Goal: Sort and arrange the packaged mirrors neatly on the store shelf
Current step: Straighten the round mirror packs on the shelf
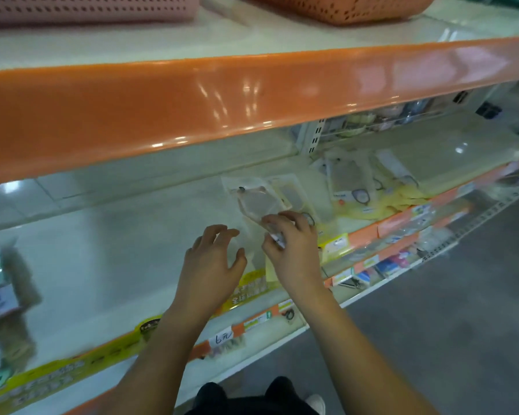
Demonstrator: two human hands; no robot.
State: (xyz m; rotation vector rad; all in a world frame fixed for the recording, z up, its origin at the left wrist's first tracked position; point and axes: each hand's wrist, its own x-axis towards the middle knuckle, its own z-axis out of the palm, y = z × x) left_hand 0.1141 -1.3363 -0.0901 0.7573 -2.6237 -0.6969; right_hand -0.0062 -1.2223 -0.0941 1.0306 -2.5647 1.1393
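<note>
head view: right hand [294, 250] grip pinches the packaged mirror [259, 205] by one corner; left hand [213, 259] grip spread, holding nothing; the slick bag may slip onto the shelf [126, 235].

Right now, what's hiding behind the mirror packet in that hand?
Behind the mirror packet pinched by the right hand lies a second clear packet on the shelf. Its near end is covered.

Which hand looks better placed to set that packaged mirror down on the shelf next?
The right hand, probably. It already grips the packaged mirror by its near end, just above the shelf. The left hand hovers beside it, fingers spread, holding nothing.
</note>
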